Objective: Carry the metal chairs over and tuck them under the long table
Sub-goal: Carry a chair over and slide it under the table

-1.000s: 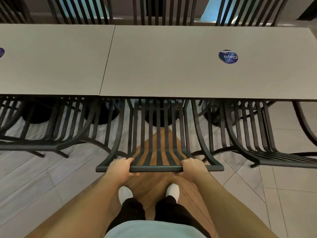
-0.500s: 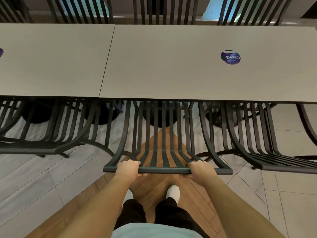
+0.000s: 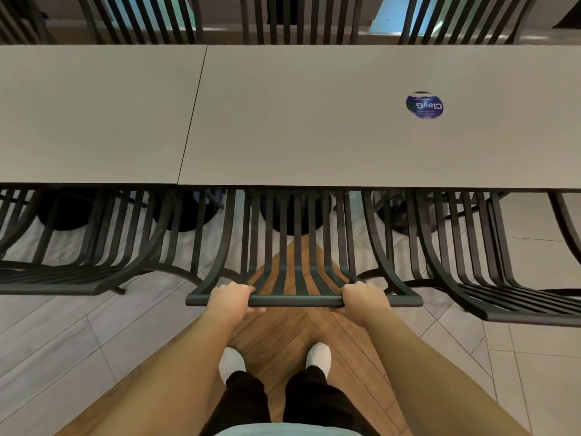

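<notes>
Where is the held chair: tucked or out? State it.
Tucked: the chair seat runs under the table edge; both hands grip its top rail.

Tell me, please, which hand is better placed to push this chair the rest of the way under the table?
Neither alone. The left hand and right hand both grip the chair's top rail, spaced evenly about its middle. The seat already runs under the table, so an even two-handed push looks best.

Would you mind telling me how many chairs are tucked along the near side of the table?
3 fully shown: one at left, the middle chair gripped by the left hand and right hand, one at right. Partial frames at both edges suggest more.
</notes>
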Available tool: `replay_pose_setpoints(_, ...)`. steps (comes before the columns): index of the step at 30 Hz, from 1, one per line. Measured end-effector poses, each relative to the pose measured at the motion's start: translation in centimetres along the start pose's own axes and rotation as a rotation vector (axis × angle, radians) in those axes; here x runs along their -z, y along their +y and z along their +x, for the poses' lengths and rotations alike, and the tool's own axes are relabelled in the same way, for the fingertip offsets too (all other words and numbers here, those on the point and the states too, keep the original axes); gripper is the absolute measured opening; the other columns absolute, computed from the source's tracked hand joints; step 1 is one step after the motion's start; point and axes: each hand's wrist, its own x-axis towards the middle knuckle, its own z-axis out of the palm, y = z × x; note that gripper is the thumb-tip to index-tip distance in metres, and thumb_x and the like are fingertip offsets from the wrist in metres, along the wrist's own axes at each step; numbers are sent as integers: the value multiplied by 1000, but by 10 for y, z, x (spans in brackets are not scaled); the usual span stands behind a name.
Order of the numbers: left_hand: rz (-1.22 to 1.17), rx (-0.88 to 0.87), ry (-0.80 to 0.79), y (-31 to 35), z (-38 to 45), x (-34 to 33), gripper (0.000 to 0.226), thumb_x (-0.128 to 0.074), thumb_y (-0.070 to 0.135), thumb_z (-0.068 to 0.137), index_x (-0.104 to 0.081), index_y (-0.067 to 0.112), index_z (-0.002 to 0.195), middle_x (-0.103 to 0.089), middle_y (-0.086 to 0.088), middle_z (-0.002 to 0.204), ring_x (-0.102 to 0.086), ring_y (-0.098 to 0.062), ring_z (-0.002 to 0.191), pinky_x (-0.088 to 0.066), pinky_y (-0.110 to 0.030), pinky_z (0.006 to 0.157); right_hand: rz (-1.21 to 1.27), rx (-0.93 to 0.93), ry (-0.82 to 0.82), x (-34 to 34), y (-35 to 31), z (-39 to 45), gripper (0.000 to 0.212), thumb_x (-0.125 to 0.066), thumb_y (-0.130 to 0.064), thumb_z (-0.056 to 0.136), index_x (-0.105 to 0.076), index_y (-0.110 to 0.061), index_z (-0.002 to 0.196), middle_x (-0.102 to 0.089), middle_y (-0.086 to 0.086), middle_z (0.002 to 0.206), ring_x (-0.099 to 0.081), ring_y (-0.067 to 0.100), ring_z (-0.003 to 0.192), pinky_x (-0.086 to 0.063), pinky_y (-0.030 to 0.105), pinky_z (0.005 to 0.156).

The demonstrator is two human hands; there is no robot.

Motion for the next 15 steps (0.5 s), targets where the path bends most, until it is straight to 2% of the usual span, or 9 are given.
replay_pose_setpoints(5,-32,-3,-17,0,1,2,60,-60,66,92,-54,32,142,-67,4,118,-65,-17,109,-53,-39,98,23,-1,-15,2,-1,-1,47,-60,-66,91,-68,-22,106,-65,-5,88,-65,13,82,-58,33,79)
replay_pose_setpoints(10,-181,-22,-109,1,1,7,86,-65,76,81,-46,27,150,-63,2,128,-61,-17,116,-50,-43,105,41,-17,-50,4,0,-1,49,-61,-67,90,-67,-24,111,-64,-6,89,-65,16,84,-58,36,81)
replay_pose_setpoints(13,-225,-107,-103,5,-5,15,100,-56,86,78,-36,29,158,-56,-3,144,-55,-21,129,-48,-42,108,131,-15,-117,8,2,-2,65,-63,-72,85,-59,-28,132,-68,-3,113,-65,19,103,-56,40,92)
replay_pose_setpoints(15,-248,-165,-60,14,-4,28,94,-47,86,83,-35,30,158,-52,-4,150,-52,-22,134,-47,-40,109,287,-50,-147,15,3,-7,81,-62,-79,79,-50,-30,142,-64,-2,128,-62,21,114,-53,41,97)
